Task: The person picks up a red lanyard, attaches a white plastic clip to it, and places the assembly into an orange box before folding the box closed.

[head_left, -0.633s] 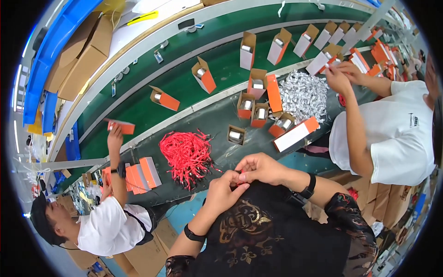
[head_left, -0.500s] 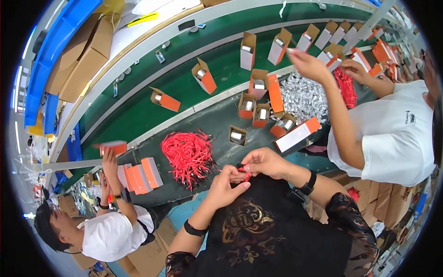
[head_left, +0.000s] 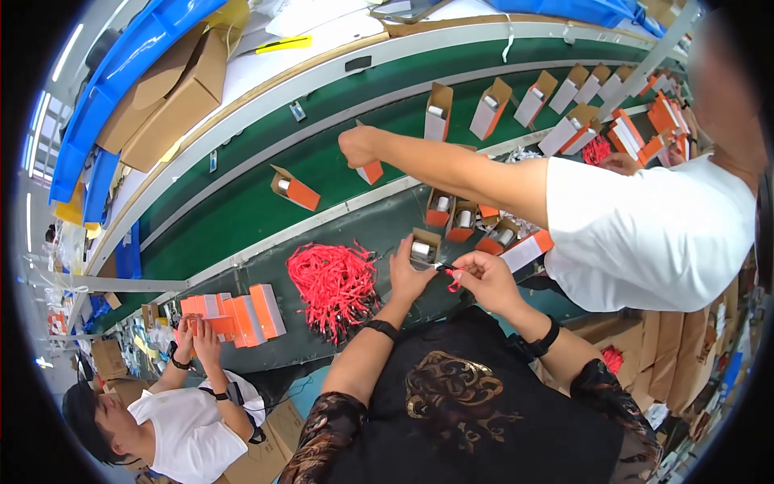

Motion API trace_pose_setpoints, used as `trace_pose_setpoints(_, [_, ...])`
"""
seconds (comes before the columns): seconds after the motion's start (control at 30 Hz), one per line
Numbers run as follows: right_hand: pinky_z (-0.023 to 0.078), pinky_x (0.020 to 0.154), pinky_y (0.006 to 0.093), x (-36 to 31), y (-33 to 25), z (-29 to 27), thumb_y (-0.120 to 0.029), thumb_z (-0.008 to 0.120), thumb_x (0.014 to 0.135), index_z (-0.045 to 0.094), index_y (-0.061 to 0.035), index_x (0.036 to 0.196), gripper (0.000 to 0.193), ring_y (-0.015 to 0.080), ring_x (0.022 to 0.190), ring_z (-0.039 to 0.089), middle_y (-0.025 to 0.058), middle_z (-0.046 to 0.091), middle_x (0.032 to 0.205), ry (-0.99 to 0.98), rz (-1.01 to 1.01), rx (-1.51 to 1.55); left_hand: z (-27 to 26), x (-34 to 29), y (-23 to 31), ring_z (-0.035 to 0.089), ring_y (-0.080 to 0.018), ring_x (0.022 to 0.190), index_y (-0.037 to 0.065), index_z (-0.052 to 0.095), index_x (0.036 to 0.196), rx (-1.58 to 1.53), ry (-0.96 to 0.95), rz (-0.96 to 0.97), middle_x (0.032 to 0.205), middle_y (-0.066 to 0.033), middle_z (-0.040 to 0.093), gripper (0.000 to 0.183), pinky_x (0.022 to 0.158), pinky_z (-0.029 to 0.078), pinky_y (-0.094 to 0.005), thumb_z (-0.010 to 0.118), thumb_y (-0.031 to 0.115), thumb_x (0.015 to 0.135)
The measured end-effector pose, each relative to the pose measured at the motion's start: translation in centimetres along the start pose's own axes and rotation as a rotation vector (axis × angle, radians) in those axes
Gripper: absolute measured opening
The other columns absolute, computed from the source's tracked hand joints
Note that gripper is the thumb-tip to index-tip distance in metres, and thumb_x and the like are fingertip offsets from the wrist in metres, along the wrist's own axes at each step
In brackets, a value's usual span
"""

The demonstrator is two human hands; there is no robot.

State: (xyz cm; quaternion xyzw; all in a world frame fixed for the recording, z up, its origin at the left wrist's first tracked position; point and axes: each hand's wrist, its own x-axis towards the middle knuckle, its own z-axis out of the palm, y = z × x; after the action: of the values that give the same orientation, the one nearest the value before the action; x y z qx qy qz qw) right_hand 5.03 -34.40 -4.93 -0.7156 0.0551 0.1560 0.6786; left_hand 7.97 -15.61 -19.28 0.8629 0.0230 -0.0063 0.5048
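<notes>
— Picture a clock face centred just before you, twelve pointing away. What have you got?

— My right grip (head_left: 488, 279) pinches a red strap (head_left: 454, 285) between thumb and finger, near its black end. The strap is at the dial's centre, just beside the near right corner of an open box (head_left: 427, 235) at eleven o'clock.

— And the left?

— My left grip (head_left: 412, 274) has its fingers stretched along the left side of that box. Whether they press on it, I cannot tell. A silver cylinder (head_left: 421, 249) sits inside.

— What's around you on the bench (head_left: 379, 228)?

— A heap of red straps (head_left: 332, 282) at nine, and more open boxes (head_left: 462, 222) with silver cylinders between twelve and one. Past the heap, toward half past eight, stands a row of orange-and-white boxes (head_left: 266, 310).

— Anyone close?

— A co-worker's arm (head_left: 476, 179) reaches in from two o'clock over the boxes, its hand at eleven above the green conveyor (head_left: 250, 214). Another co-worker (head_left: 193, 427) is at eight.
</notes>
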Motion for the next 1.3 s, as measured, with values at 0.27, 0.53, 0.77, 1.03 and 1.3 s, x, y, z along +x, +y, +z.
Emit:
trace_pose_setpoints(0.27, [0.051,0.066,0.0333,1.3,-3.9,2.4,-0.004,0.069,0.084,0.071,-0.0016,0.096,0.012,0.0248,0.074,0.064,0.0096,0.064,0.083,-0.037,-0.435,-0.46,-4.4,-1.7,4.4,0.057,-0.034,0.119,0.001,0.053,0.134,0.078,0.073,0.266,0.128,-0.019,0.06,0.083,0.101,0.046,-0.0408,0.088,0.018,0.06])
trace_pose_setpoints(0.53, [0.052,0.069,0.0435,2.1,-5.4,6.7,-0.006,0.07,0.079,0.065,-0.0039,0.09,0.012,0.0346,0.079,0.064,0.014,0.065,0.081,-0.085,-0.781,-0.783,-9.0,-3.6,8.1,0.057,-0.0373,0.114,0.001,0.053,0.128,0.334,0.307,0.334,0.125,-0.0184,0.059,0.072,0.098,0.046,-0.0438,0.083,0.012,0.063])
trace_pose_setpoints(0.77, [0.051,0.068,0.0449,1.7,-7.7,7.8,-0.006,0.07,0.079,0.058,-0.0043,0.089,0.016,0.0353,0.078,0.064,0.0136,0.064,0.079,-0.224,-0.736,-0.713,-10.0,-4.7,8.0,0.057,-0.0385,0.107,0.001,0.053,0.125,0.257,0.383,0.256,0.116,-0.0187,0.06,0.069,0.093,0.047,-0.0454,0.083,0.013,0.064])
trace_pose_setpoints(1.03, [0.052,0.066,0.043,2.0,-6.4,9.6,-0.008,0.065,0.082,0.056,-0.0041,0.094,0.015,0.0341,0.078,0.065,0.0137,0.066,0.084,-0.19,-0.91,-0.879,-11.2,-5.8,9.6,0.06,-0.0358,0.107,0.002,0.053,0.126,0.285,0.302,0.256,0.115,-0.0176,0.062,0.072,0.095,0.047,-0.0449,0.085,0.018,0.063])
trace_pose_setpoints(1.3, [0.047,0.094,0.0488,0.0,-8.1,7.4,-0.011,0.068,0.081,0.061,-0.0098,0.109,0.029,0.0308,0.103,0.062,0.0105,0.066,0.102,-0.191,-0.909,-0.82,-12.1,-6.5,9.7,0.061,-0.0337,0.116,0.0,0.044,0.135,0.016,0.203,-0.057,0.123,-0.0217,0.06,0.087,0.097,0.049,-0.0419,0.086,0.025,0.064])
